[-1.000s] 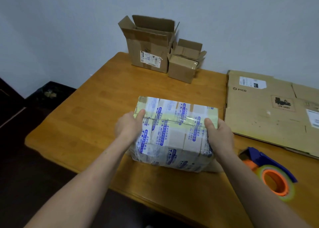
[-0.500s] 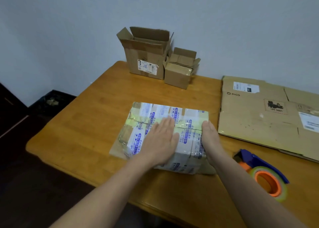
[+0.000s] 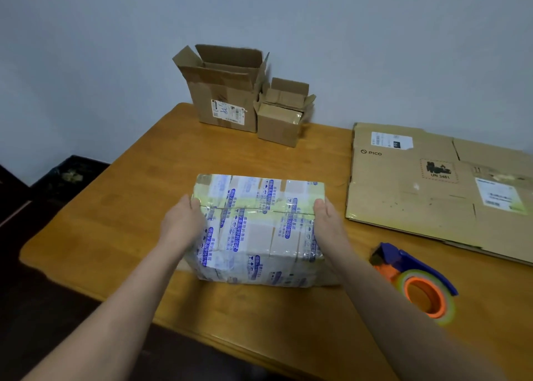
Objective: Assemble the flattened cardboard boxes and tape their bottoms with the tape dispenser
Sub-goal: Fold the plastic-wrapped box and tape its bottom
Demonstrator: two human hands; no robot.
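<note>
A cardboard box (image 3: 256, 230) wrapped in white tape with blue print stands on the wooden table (image 3: 121, 207), its closed flaps facing up with the seam running left to right. My left hand (image 3: 181, 225) presses against its left side and my right hand (image 3: 327, 222) against its right side, thumbs on the top edge. The tape dispenser (image 3: 415, 279), blue with an orange roll core, lies on the table to the right of my right forearm, untouched. A flattened cardboard box (image 3: 432, 178) marked PICO lies at the right.
Two assembled open-topped boxes stand at the table's far edge by the wall: a larger one (image 3: 225, 92) and a smaller one (image 3: 284, 115). The table's left and near edges drop to a dark floor. A dark bin (image 3: 69, 173) sits on the floor at left.
My left hand has moved off the top of the box, where it lay flat, to the left side. My right hand stays on the right side. The box sits squarer now.
</note>
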